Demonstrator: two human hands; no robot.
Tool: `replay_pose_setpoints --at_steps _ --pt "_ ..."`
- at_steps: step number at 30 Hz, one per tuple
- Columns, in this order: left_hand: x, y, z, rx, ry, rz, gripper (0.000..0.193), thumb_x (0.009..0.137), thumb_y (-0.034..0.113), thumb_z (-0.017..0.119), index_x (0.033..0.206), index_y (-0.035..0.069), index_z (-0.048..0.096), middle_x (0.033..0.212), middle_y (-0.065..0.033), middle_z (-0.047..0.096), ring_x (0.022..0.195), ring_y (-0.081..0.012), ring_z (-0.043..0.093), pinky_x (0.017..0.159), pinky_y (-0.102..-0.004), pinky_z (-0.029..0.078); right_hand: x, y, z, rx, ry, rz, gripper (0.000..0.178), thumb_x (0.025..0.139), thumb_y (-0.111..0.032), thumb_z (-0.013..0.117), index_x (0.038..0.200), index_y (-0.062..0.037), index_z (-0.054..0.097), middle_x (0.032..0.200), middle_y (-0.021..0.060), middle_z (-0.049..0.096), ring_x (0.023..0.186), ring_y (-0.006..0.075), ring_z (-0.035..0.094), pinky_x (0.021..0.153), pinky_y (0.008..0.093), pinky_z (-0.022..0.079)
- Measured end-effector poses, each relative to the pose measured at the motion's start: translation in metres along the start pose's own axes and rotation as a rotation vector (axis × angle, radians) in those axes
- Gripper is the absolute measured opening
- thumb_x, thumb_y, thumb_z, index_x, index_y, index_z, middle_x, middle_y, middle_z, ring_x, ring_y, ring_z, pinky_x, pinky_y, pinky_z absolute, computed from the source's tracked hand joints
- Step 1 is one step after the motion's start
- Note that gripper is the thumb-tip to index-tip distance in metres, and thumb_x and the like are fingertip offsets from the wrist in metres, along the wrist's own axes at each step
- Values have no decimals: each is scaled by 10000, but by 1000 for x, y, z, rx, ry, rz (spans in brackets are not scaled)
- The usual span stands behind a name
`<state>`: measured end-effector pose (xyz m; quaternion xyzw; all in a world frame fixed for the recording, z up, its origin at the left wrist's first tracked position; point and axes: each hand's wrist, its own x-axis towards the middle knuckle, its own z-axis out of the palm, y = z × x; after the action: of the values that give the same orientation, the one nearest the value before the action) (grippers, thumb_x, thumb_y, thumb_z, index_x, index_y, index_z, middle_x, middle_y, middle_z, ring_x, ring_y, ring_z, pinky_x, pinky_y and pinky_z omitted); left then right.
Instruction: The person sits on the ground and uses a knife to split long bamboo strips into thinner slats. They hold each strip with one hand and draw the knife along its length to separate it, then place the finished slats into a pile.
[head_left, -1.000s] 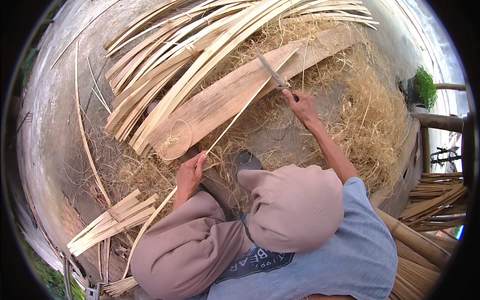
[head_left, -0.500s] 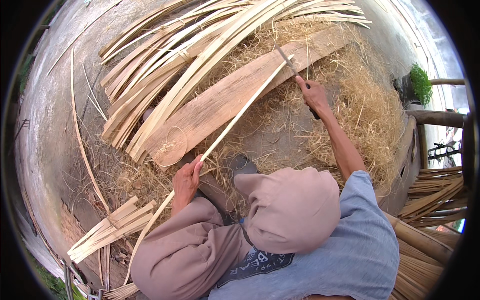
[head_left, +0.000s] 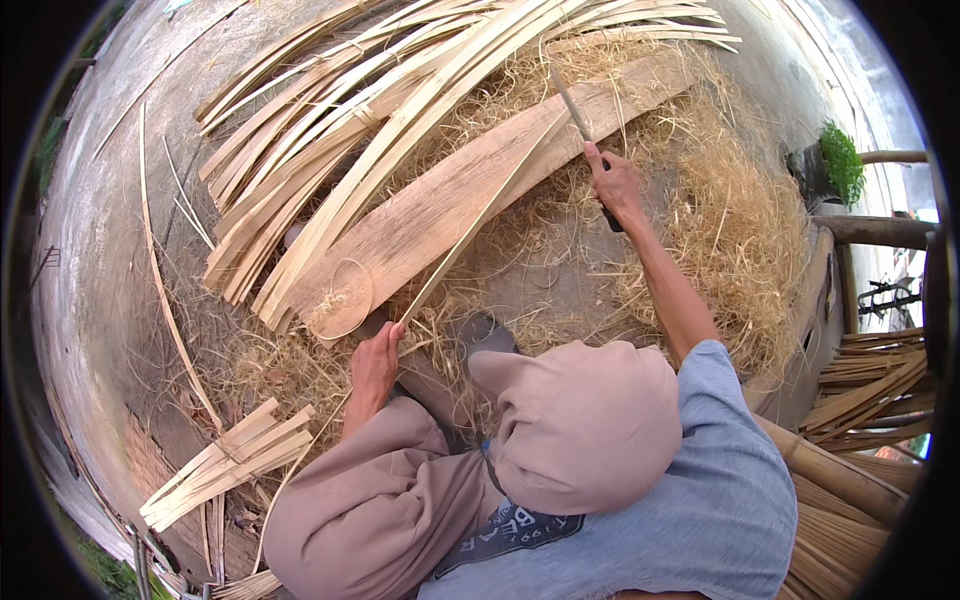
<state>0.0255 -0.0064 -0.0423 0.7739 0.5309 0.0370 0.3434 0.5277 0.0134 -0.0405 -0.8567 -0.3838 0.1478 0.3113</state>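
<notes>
A long, thin bamboo strip [head_left: 482,216] slants across a wooden plank [head_left: 420,225]. My left hand [head_left: 375,358] is closed round the strip near my knee, and the strip's tail trails down past my leg. In my right hand [head_left: 614,186] is a knife [head_left: 570,103], its dark handle in my closed fingers. The narrow blade points up and away, lying over the plank beside the strip's far end. Whether blade and strip touch, I cannot tell.
Many pale bamboo strips [head_left: 340,150] lie fanned beyond the plank. Curly shavings [head_left: 735,250] heap up at right and around the plank. A small strip bundle [head_left: 232,462] rests at lower left. Bamboo poles [head_left: 835,470] and a green plant [head_left: 840,165] stand at far right.
The strip has turned in my left hand and now looks narrower, edge-on. My right hand and the knife have shifted slightly to the left and away.
</notes>
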Motion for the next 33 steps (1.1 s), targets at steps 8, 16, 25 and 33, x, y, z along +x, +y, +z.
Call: replay_pose_setpoints --at_steps 8,16,25,33 --pt "-5 -2 2 -30 38 -6 361 1108 393 426 976 104 598 703 -213 621 706 -469 631 613 -554 452 -135 -54 47 -73 -426 -335 632 963 -624 621 771 -22 632 613 169 623 569 322 631 561 456 491" --pt "-1 5 -1 -29 65 7 372 1110 372 427 949 79 593 707 -224 611 690 -470 621 591 -536 427 33 1 -26 -129 -29 43 758 975 -710 517 683 -17 608 585 137 600 573 275 628 566 479 456" --pt "-10 -5 0 -20 41 -38 382 1104 419 426 974 108 605 702 -223 632 702 -479 636 600 -564 459 -76 -22 32 -150 -339 -134 708 983 -667 547 683 -26 587 590 160 597 588 311 635 600 483 498" --pt "19 -17 -8 -304 -200 -239 482 1087 457 460 948 59 694 608 -98 604 584 -281 638 565 -390 453 -11 4 1 -67 -137 29 752 987 -689 529 633 -27 552 530 71 534 490 186 570 482 365 441"
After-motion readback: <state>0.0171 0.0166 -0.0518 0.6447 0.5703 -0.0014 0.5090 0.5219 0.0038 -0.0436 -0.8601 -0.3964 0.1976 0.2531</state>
